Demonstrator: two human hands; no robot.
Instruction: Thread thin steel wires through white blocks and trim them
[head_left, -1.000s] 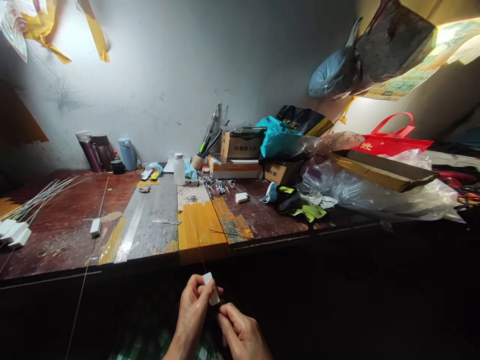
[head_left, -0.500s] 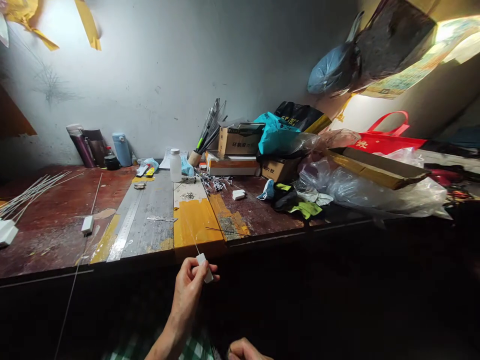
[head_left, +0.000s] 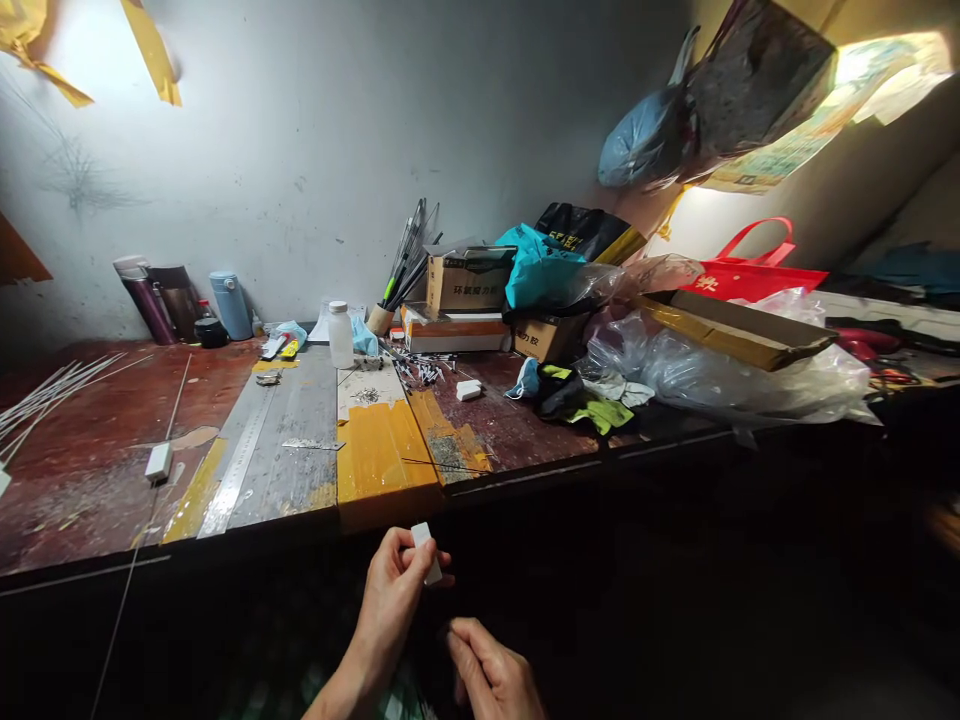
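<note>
My left hand (head_left: 400,572) pinches a small white block (head_left: 425,551) between thumb and fingers, in front of the table's near edge. Below and to its right is my right hand (head_left: 491,668), its thumb and fingers closed together. Whatever lies between those fingertips is too dark and small to make out. On the table's left side another white block (head_left: 159,463) rests in line with a thin rod (head_left: 180,396) that runs behind it. A similar white piece (head_left: 469,390) sits farther right on the table.
Many thin pale rods (head_left: 56,400) lie at the far left. A steel ruler (head_left: 238,470), a white bottle (head_left: 340,335) and a pile of small black-and-white pieces (head_left: 421,372) are on the table. Cardboard boxes (head_left: 469,282), gloves (head_left: 600,412) and plastic bags (head_left: 720,380) crowd the right.
My right hand has come up closer to the left. The thin rod that stuck out of the held block's far end no longer shows. The held block has shifted slightly right and down.
</note>
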